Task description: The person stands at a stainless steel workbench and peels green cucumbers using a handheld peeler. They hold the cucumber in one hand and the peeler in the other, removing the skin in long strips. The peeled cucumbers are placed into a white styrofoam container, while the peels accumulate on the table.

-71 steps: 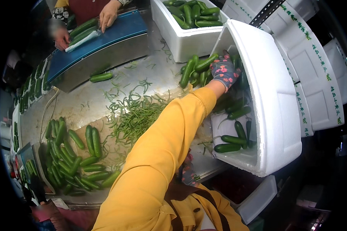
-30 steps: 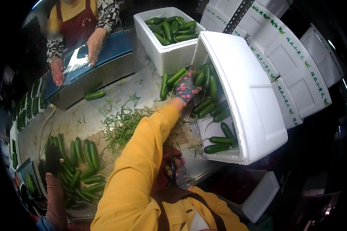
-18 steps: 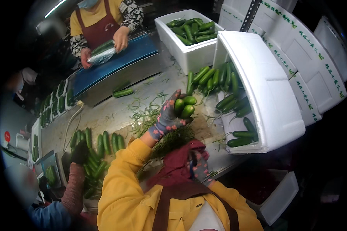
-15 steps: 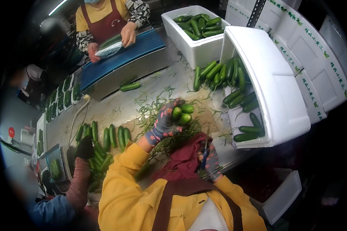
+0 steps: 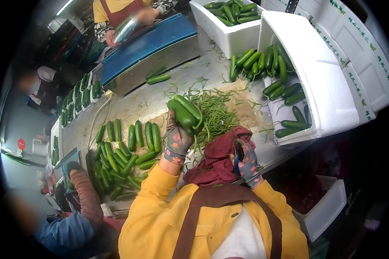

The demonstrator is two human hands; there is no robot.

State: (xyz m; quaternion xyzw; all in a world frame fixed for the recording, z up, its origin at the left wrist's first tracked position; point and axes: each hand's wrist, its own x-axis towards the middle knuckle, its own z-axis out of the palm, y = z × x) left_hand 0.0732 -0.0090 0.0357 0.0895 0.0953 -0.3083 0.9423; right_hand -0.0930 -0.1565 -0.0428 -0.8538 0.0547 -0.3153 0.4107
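Note:
My left hand, in a grey glove with pink flowers, is wrapped round a small bunch of green cucumbers above the table. Their thin stems point toward my right side. Lower right, my gloved right hand is closed on blue-handled cutters, whose dark blades point away from me. A crumpled maroon cloth lies between my hands. Beyond it spreads a heap of cut green stems.
Loose cucumbers lie on the left, beside a co-worker's sleeved arm. A tipped white foam box spills cucumbers at right; another foam box stands behind. A blue-topped wrapping machine and packed trays are farther back.
My left hand has turned the cucumbers from ends facing me to stems aside. The co-worker's hand at left has moved from the cucumber pile to a tray. The view has shifted.

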